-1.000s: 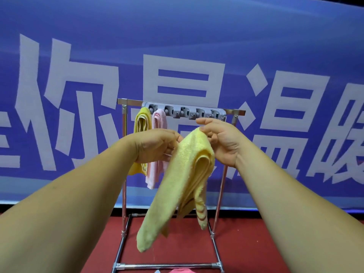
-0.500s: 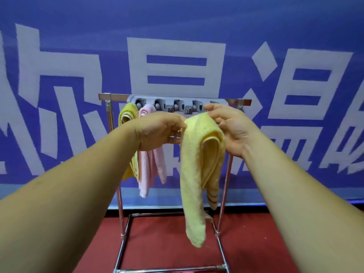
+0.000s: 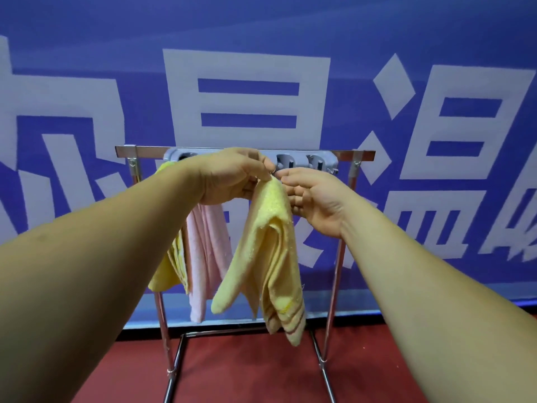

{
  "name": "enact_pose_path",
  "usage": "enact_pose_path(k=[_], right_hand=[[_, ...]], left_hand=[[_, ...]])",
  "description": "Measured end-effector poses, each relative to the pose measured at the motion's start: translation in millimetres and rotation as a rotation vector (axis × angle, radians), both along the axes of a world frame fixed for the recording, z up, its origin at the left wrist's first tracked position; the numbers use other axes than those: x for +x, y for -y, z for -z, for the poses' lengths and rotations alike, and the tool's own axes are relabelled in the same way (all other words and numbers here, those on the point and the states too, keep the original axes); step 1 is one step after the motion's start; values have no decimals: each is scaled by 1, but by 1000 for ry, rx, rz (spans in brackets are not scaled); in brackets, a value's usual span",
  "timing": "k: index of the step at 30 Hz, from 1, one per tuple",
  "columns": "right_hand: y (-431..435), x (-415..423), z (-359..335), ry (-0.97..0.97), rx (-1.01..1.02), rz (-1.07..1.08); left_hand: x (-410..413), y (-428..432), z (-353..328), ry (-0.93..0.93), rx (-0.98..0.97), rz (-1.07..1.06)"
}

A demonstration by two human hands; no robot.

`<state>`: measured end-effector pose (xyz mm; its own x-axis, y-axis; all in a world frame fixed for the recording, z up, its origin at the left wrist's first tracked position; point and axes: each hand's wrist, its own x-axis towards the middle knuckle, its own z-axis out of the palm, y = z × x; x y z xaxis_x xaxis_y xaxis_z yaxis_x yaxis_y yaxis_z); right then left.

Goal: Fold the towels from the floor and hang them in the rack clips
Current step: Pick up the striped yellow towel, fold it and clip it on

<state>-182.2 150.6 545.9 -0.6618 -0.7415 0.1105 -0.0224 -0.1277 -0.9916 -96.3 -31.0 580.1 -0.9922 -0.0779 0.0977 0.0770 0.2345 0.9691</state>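
**Yellow towel held up at the clip strip**

We hold a folded yellow towel (image 3: 268, 245) in front of the metal rack (image 3: 343, 251). Our left hand (image 3: 232, 177) pinches the top corner of this towel between thumb and fingers, just below the grey clip strip (image 3: 305, 161) on the top bar. Our right hand (image 3: 316, 199) is just beside the same corner, palm turned towards us, fingers bent loosely; the fingertips are near the cloth, but we cannot tell if they really grip it. The towel hangs down from the pinched corner in several folds, and its lower end with brown stripes reaches near the bottom bar of the rack.

Two clips at the right part of the strip are free and visible. The clips behind our left hand are hidden.

Behind our left forearm two other towels hang from the left side of the strip: a second yellow towel (image 3: 170, 271) and next to it a pink towel (image 3: 206, 257). The rack stands on a red floor (image 3: 247, 370), before a blue banner (image 3: 261, 30) with large white characters.
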Motion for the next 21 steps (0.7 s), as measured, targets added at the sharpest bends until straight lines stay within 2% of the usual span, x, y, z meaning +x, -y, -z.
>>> enact_pose_path(k=[4,7,10,14,21], right_hand=[[17,-9,-3,-44,-6,-72],[25,-13,0,48,-103,-81],[26,-12,7,52,-57,-69],[26,-10,10,49,-17,-61],[22,-4,-4,-33,23,-72]], left_hand=[[0,18,0,-9,19,8],[4,22,14,50,18,65],[9,23,32,87,57,79],[10,23,44,22,163,-14],[20,14,34,12,104,-27]])
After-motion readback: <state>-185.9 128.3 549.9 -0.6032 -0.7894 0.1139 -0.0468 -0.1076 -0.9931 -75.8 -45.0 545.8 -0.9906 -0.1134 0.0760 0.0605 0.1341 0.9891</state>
